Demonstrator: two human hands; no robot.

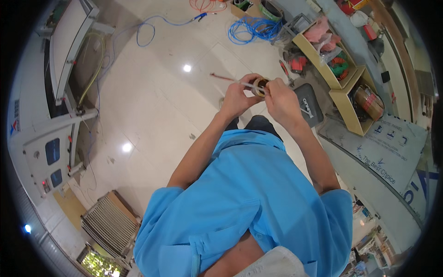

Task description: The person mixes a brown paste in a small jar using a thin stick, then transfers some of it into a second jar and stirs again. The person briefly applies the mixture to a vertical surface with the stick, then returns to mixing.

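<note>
So the person's got both hands together out in front of the blue shirt [249, 171], over the pale tiled floor [157, 111]. The roll [260, 87], ring-shaped and amber-brown, looks like tape and sits right between the hands. Left hand [236, 99] is clamped on it, fingers over the far side, thumb round the near side. Right hand [282, 102] is up against its right side with the fingers curled in; can't tell if they're pinching the roll or the end of the rod [226, 78]. That rod is thin, reddish at the tip, paler toward the roll, and it slants out past the left hand's fingers to the left.

Just right of the right hand, a dark case [308, 104] lies near a red tool [297, 63] and two yellowish boxes, one with pink bags [317, 31] in it. Blue hose [254, 31] is coiled up beyond the hands. Way off left, well apart, there's a white machine [39, 157].
</note>
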